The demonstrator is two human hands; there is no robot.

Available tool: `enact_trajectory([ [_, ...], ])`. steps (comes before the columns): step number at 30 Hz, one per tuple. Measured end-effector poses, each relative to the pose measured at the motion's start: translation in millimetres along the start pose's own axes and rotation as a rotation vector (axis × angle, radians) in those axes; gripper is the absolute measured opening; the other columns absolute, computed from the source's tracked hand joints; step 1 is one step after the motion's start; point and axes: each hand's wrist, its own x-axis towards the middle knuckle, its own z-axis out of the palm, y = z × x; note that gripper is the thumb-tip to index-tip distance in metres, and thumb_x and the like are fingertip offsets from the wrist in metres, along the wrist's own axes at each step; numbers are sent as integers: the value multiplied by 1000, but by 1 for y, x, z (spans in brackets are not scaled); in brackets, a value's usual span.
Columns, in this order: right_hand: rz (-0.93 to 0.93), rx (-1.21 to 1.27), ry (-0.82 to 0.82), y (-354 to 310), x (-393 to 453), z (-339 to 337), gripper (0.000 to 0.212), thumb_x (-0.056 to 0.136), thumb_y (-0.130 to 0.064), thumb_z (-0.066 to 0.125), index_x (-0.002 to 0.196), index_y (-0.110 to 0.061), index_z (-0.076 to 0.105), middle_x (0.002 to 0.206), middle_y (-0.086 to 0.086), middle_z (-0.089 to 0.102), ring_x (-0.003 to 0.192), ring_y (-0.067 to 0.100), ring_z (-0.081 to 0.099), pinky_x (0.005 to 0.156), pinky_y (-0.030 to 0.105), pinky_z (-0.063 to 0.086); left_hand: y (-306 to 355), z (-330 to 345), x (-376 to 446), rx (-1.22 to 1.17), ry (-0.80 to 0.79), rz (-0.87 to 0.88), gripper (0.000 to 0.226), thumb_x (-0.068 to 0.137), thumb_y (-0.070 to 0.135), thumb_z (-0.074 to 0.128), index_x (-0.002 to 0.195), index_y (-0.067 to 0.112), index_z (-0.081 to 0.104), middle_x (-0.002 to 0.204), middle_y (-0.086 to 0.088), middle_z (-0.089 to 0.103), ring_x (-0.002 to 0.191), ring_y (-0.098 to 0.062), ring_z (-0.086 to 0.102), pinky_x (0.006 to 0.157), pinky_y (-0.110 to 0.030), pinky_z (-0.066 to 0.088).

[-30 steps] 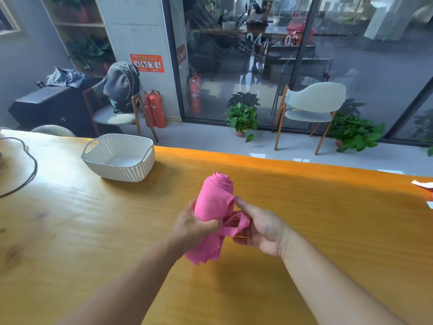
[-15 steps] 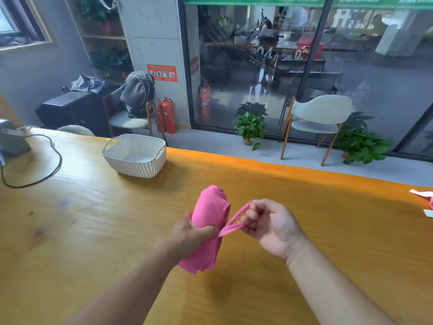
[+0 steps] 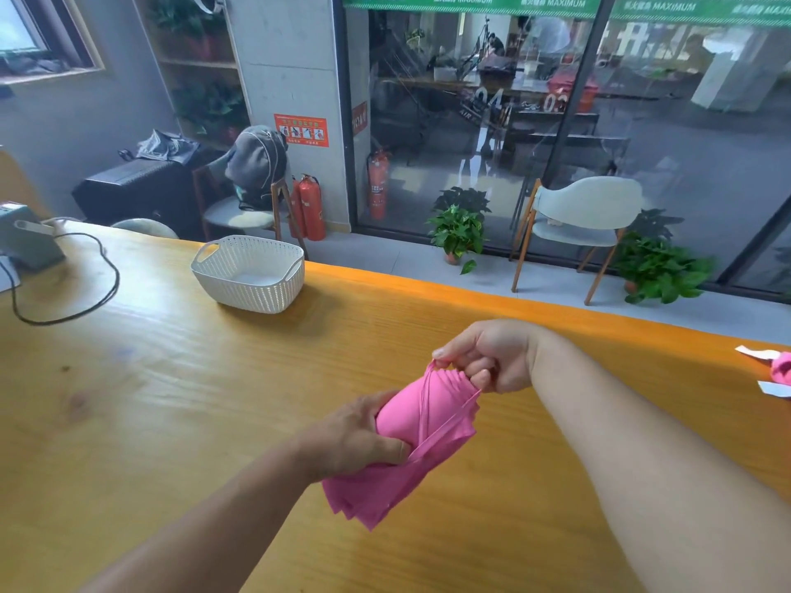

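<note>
A person works over a long wooden tabletop point(image 3: 171, 378) with both hands on a pink cloth point(image 3: 404, 415) rolled into a thick bundle. The left hand point(image 3: 359, 442) grips the bundle round its middle, its fingers point(image 3: 387, 451) curled tightly against the fabric, so that the roll stands tilted with its rounded upper end leaning toward the right hand point(image 3: 492, 357). That hand is raised just above and beyond the roll and pinches a thin stretched edge of the same cloth between thumb and curled fingers point(image 3: 479, 375), with the taut band running over the top of the bundle and down its side. The loose lower end of the cloth fans out in flat layers below the left hand; whether it touches the wood cannot be told. The bundle sits near the middle of the view, well apart from a white woven basket point(image 3: 252, 293) that stands near the far edge of the tabletop to the left. Further left a black cable point(image 3: 85, 303) loops across the wood toward a grey box point(image 3: 25, 250). At the right edge lie white paper slips point(image 3: 757, 352) beside a small pink thing point(image 3: 782, 366). Beyond the tabletop stand a pale chair point(image 3: 586, 216), potted plants point(image 3: 458, 229) and red fire extinguishers point(image 3: 310, 207) on the floor by the glass wall.
</note>
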Motion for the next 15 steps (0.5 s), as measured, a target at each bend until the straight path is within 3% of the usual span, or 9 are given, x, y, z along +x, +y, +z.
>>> enact_trajectory([
  [4,47,183,-49,13,2,0,15,77,-8,61,62,-11,59,42,-8,27,31,3,24,33,12,22,-3,-6,-8,-225,-22,-11,54,59,22,76,113,23,67,97,-6,73,88,-18,68,79,-39,57],
  [7,56,327,-47,32,11,9,27,70,-10,59,47,-14,47,40,-6,34,30,4,32,34,11,24,0,-7,-6,-499,-27,0,50,63,7,74,112,9,63,94,-9,73,84,-22,68,75,-35,55],
  [12,90,607,120,51,47,34,40,95,-8,53,55,-8,57,41,-4,44,31,5,44,34,15,42,-6,3,10,-731,136,-84,52,66,14,71,117,6,59,91,-13,72,77,-25,69,68,-36,56],
  [15,56,513,193,55,61,44,30,95,-4,52,68,-6,65,61,3,58,49,11,54,44,20,48,-17,15,15,-757,271,-137,52,64,16,71,115,18,60,92,-13,72,80,-29,68,74,-44,58],
])
